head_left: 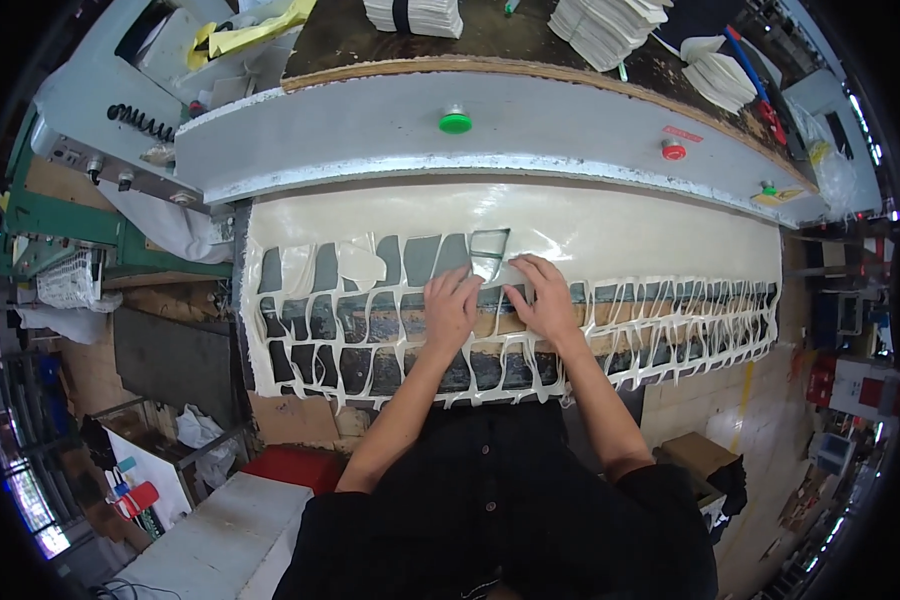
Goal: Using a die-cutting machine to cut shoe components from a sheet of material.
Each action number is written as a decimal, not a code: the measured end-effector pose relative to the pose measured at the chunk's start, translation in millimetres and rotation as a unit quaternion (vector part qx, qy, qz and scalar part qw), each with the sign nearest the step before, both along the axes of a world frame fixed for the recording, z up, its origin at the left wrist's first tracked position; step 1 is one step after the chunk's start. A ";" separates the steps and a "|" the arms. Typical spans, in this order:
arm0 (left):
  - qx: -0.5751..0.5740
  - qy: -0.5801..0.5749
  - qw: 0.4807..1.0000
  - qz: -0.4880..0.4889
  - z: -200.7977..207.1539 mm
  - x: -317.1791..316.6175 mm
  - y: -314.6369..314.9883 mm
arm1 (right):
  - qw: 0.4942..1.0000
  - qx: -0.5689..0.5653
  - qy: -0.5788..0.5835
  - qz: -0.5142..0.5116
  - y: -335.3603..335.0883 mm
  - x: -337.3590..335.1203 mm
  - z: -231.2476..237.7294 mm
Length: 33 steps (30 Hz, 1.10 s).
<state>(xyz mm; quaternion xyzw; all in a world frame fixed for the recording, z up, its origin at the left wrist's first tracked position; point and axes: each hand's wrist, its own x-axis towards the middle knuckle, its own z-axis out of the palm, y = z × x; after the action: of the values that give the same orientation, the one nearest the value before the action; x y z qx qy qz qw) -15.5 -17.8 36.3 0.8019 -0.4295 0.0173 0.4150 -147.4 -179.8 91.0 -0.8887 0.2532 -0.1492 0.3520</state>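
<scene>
A thin metal cutting die [490,252], an open outline with a crossbar, lies on a cream sheet [630,228] of glossy material. My left hand [452,308] has its fingertips closed at the die's lower left edge. At its right side is my right hand [546,302], fingers curved, thumb and forefinger apart, fingertips by the edge. Left of the die, a row of cut-out holes shows the dark surface beneath, and a loose cream cut piece [361,263] lies over some of them. The sheet's near part is a thin web of leftover strips [400,345].
Beyond the sheet runs a grey press beam [370,128] with a green button [455,122] and a red button [674,149]. Stacks of cream pieces [610,30] and a strapped stack [415,16] rest on top. A grey cabinet [225,540] stands near left, an open carton [698,455] near right.
</scene>
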 end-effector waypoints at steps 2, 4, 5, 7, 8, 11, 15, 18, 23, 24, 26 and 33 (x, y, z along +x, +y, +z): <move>-0.004 -0.001 1.000 -0.012 -0.2 -1.9 -1.7 | 0.998 -0.055 -0.011 0.038 -6.1 7.0 -5.7; -0.010 -0.004 1.000 -0.024 -0.1 -2.5 -2.7 | 0.995 -0.075 -0.006 0.072 -6.8 14.4 -18.9; -0.008 -0.003 1.000 -0.027 0.2 -1.6 -2.6 | 0.995 -0.074 -0.005 0.069 -5.0 15.4 -27.5; -0.028 0.037 0.998 -0.035 2.0 0.7 -1.7 | 0.997 -0.056 -0.038 0.044 -0.6 17.0 -39.7; -0.026 0.039 0.998 -0.033 3.7 0.5 -2.3 | 0.997 -0.054 -0.036 0.046 -0.7 17.4 -42.7; -0.019 0.079 0.997 -0.010 5.1 1.2 -2.2 | 0.997 -0.053 -0.042 0.031 0.8 18.4 -50.3; -0.029 0.084 0.996 -0.010 5.6 2.2 -2.8 | 0.996 -0.077 -0.032 0.030 1.6 17.5 -55.0; -0.026 0.086 0.996 -0.009 4.7 2.4 -2.1 | 0.995 -0.082 -0.034 0.033 2.6 17.8 -54.5; -0.016 0.099 0.995 -0.022 13.2 6.5 -2.7 | 0.996 -0.081 -0.036 0.027 2.1 20.3 -41.9; -0.016 0.111 0.993 -0.031 16.4 9.3 -2.4 | 0.996 -0.081 -0.038 0.024 3.2 19.5 -37.2; -0.015 0.121 0.992 -0.039 22.3 18.3 -3.0 | 0.997 -0.031 -0.072 -0.021 9.4 23.3 -10.1; -0.137 0.191 0.971 0.050 77.9 84.3 -44.8 | 0.971 0.127 0.192 0.072 1.4 -32.8 35.8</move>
<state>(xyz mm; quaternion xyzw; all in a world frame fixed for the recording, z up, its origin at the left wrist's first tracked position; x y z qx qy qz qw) 68.8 -62.7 114.2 0.7463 -0.2950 -0.0564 0.5940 -180.2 -178.4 126.8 -0.8648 0.2679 0.0832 0.4165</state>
